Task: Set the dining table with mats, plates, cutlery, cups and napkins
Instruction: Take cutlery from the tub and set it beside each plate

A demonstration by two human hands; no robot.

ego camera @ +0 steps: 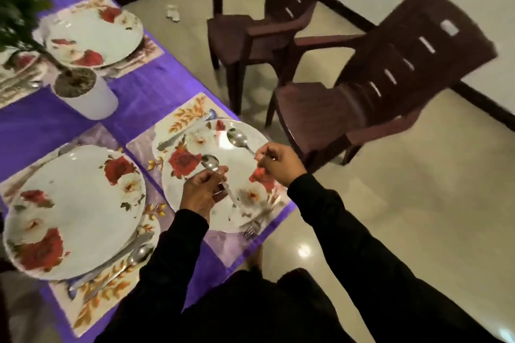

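My left hand (pixel 202 192) pinches the handle of a steel spoon (pixel 211 162) above a floral plate (pixel 239 164). My right hand (pixel 278 163) pinches a second spoon (pixel 237 138) by its handle over the same plate. That plate sits on a floral mat (pixel 192 113) at the table's right edge. A fork (pixel 255 224) lies at the plate's near side and a knife (pixel 172 140) at its far side. Another plate (pixel 72 211) to the left has a knife and spoon (pixel 139 253) beside it.
A third plate (pixel 94 36) on a mat is at the far side of the purple tablecloth (pixel 133 103). A white potted plant (pixel 86 95) stands mid-table. Two dark brown chairs (pixel 390 86) stand on the tiled floor right of the table.
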